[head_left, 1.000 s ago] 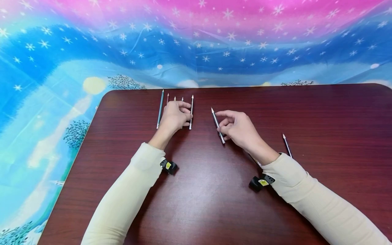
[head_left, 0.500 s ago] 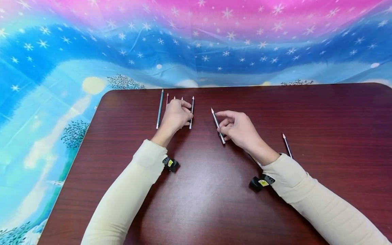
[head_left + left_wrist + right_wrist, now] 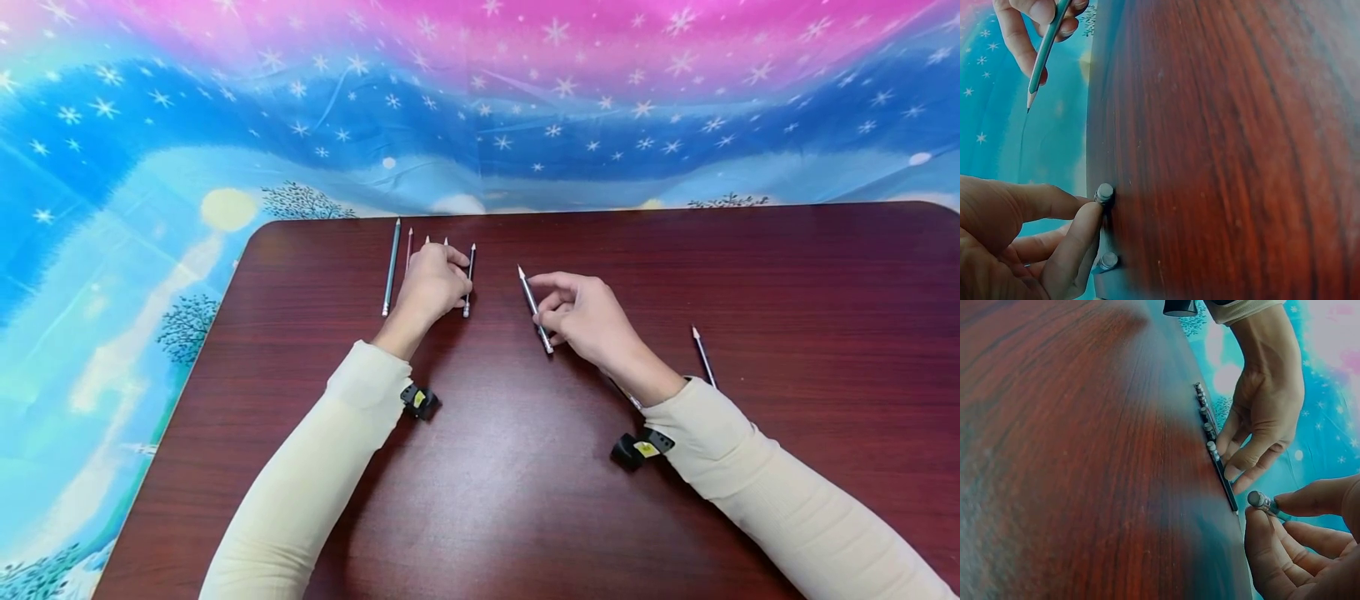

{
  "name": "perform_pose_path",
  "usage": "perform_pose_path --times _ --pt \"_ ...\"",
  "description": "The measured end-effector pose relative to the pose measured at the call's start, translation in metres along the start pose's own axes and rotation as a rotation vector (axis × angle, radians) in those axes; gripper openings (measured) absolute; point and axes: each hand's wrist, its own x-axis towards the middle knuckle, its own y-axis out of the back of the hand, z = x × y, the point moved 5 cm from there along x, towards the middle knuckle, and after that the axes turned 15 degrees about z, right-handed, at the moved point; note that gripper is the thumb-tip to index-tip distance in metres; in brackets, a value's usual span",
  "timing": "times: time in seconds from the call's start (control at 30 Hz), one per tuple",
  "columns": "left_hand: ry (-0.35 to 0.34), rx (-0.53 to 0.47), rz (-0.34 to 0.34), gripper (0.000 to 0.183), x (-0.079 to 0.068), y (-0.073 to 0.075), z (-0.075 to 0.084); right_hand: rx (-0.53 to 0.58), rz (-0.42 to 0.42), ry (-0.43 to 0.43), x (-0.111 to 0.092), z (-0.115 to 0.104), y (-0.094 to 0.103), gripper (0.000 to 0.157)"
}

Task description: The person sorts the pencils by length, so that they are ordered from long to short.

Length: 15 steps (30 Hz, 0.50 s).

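My left hand (image 3: 433, 279) pinches a dark pencil (image 3: 470, 265) at the right end of a row near the table's back edge. That pencil points away from me; its metal-capped end (image 3: 1104, 192) shows between thumb and finger in the left wrist view. To the right, my right hand (image 3: 588, 317) pinches a green pencil (image 3: 1047, 50) between thumb and fingers, slanted with its sharp tip up and leftward. The capped end (image 3: 1257, 499) of this green pencil faces the right wrist camera. In that view, the dark pencil (image 3: 1225, 478) lies along the tabletop under my left fingers.
A teal pencil (image 3: 392, 267) and a reddish pencil (image 3: 409, 248) lie left of my left hand, which partly hides two more. Another dark pencil (image 3: 703, 357) lies by my right sleeve, and one (image 3: 628, 395) shows under that wrist. A snowflake-print cloth (image 3: 555, 108) hangs behind the table (image 3: 480, 500).
The dark pencil's tip has come slightly toward me, while its capped end stays about where it was. My left forearm has shifted slightly rightward; my right hand holds nearly still.
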Motion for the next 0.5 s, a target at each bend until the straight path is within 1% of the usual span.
perform_pose_path --times 0.17,0.33,0.5 --pt "0.020 0.006 0.012 0.029 0.0012 0.0018 -0.0021 0.004 0.001 -0.004 -0.0004 -0.0001 -0.0002 0.055" --pt "0.046 -0.010 0.007 0.030 0.0015 0.0027 -0.0031 0.005 0.002 0.003 0.0009 -0.0007 -0.0010 0.055" --pt "0.053 -0.015 0.007 0.031 0.0017 0.0029 -0.0036 0.006 0.006 0.001 0.0041 -0.0015 -0.0028 0.054"
